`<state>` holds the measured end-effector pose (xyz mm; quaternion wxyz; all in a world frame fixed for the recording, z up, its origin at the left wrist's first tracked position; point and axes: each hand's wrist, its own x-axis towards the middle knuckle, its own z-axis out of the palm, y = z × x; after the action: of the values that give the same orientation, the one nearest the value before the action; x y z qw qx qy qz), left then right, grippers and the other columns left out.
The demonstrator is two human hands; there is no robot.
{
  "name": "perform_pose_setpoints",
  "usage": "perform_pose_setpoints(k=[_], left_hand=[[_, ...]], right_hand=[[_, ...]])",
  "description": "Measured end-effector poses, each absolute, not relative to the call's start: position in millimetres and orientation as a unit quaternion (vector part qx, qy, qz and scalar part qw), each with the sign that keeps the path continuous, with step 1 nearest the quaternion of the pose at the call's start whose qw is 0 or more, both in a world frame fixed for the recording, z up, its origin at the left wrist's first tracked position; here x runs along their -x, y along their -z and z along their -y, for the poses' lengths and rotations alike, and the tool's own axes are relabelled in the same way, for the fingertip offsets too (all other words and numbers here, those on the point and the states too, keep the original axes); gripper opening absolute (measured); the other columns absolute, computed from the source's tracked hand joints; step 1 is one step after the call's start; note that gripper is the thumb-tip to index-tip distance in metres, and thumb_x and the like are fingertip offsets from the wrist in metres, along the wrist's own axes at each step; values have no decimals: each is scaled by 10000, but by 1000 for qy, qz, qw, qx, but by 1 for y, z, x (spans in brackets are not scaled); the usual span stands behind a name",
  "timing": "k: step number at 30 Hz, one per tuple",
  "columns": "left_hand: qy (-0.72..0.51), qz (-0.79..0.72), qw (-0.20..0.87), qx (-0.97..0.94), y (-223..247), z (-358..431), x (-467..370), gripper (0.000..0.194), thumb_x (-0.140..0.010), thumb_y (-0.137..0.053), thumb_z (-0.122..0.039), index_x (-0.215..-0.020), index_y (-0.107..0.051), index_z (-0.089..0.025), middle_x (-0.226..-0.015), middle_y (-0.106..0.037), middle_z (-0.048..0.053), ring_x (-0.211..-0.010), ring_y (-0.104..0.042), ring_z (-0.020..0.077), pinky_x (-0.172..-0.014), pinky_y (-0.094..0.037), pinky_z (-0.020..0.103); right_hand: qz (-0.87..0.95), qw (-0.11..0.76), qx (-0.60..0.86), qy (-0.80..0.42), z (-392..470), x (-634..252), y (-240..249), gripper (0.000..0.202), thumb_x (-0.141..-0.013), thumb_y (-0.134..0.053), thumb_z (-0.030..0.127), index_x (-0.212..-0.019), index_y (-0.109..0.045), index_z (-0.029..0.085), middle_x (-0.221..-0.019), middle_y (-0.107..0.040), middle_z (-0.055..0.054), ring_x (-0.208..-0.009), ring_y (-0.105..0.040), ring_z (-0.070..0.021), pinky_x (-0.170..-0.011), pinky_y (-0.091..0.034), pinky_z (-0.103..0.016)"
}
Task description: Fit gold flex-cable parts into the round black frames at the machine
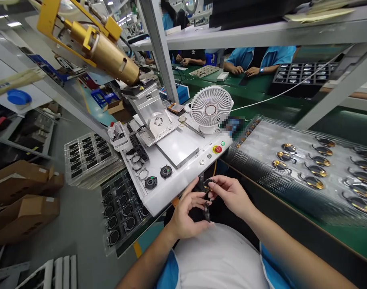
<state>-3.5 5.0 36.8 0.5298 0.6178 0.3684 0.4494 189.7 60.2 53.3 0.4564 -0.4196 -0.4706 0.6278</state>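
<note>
My right hand [234, 196] pinches a small round display module [208, 184], dark with a gold edge, between thumb and fingers. Just left of it, my left hand [185, 214] has its fingers bent around a small dark piece [206, 212], whose kind I cannot make out. Both hands are close together in front of my body, below the front edge of the white machine base [180, 176]. Two round black watch bodies [151, 182] lie on that base, near several thin rings [143, 174].
A plastic tray [255, 140] on the right bears several round modules with cables. At left are a tray of round watch parts [123, 204] and stacked trays [90, 160]. A white fan [210, 108], a red button [218, 149] and a gold cylinder [115, 58] stand ahead. Co-workers sit beyond.
</note>
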Motion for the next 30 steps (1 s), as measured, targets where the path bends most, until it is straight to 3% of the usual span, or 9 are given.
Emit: perform_pose_setpoints(k=[5, 9, 11, 15, 16, 18, 21, 25, 30], left_hand=[[-381, -363, 470, -708, -32, -6, 9, 620, -742, -854, -163, -1321, -632, -175, -1687, -268, 245, -1089, -755, 350, -931, -629, 442], [-318, -347, 355, -808, -20, -11, 8, 703, -785, -782, -152, -1431, -512, -213, -1672, -336, 206, -1361, -589, 390, -1011, -599, 479], [-299, -337, 329, -830, -16, -12, 8, 769, -802, -748, -127, -1492, -428, -240, -1688, -307, 192, -1389, -569, 364, -1055, -574, 499], [-371, -308, 414, -772, -13, -11, 8, 912, -753, -845, -161, -1528, -381, -283, -1705, -230, 229, -1153, -738, 301, -983, -620, 456], [-412, -301, 446, -735, -12, -11, 8, 908, -741, -868, -172, -1513, -405, -286, -1694, -258, 234, -1128, -748, 296, -969, -625, 449], [-487, -301, 505, -646, -12, -11, 10, 783, -768, -867, -193, -1447, -487, -277, -1598, -457, 212, -1152, -737, 294, -987, -611, 448], [-548, -316, 562, -533, -9, -14, 11, 559, -783, -875, -273, -1282, -628, -230, -1282, -739, 145, -1185, -719, 286, -1037, -575, 444], [-581, -327, 583, -465, -4, -18, 10, 577, -675, -947, -382, -1181, -717, -225, -1209, -785, 131, -1084, -763, 278, -952, -620, 407], [-599, -304, 577, -464, -1, -16, 9, 582, -654, -964, -315, -1199, -757, -304, -1204, -798, 87, -1016, -792, 250, -861, -658, 350]], right_hand=[[456, 439, 430, -644, -59, -191, -54, 453, -739, -863, 569, -876, -750, 153, -665, -704, -28, -583, -669, -162, -586, -594, -282], [423, 425, 402, -691, -61, -191, -50, 456, -655, -936, 524, -848, -758, 151, -725, -738, -46, -611, -704, -179, -623, -616, -298], [394, 436, 408, -699, -61, -190, -47, 460, -621, -959, 512, -818, -754, 151, -713, -733, -40, -604, -699, -170, -611, -611, -284], [324, 445, 428, -717, -60, -189, -44, 472, -570, -986, 501, -738, -715, 152, -618, -673, 0, -525, -618, -108, -533, -554, -214], [313, 443, 427, -723, -60, -190, -45, 474, -562, -990, 495, -717, -701, 153, -607, -660, 9, -513, -596, -95, -514, -535, -199], [307, 434, 423, -734, -59, -191, -48, 471, -553, -995, 474, -688, -677, 154, -622, -653, 15, -516, -573, -81, -495, -506, -180], [314, 393, 420, -756, -54, -189, -54, 462, -553, -991, 452, -675, -670, 143, -677, -675, 0, -560, -587, -82, -529, -516, -181], [299, 360, 402, -787, -43, -174, -63, 443, -541, -972, 395, -647, -621, 145, -674, -682, -13, -587, -618, -111, -589, -552, -231], [330, 405, 419, -742, -31, -156, -72, 385, -576, -880, 258, -696, -520, 192, -612, -626, 31, -549, -566, -106, -523, -443, -210]])
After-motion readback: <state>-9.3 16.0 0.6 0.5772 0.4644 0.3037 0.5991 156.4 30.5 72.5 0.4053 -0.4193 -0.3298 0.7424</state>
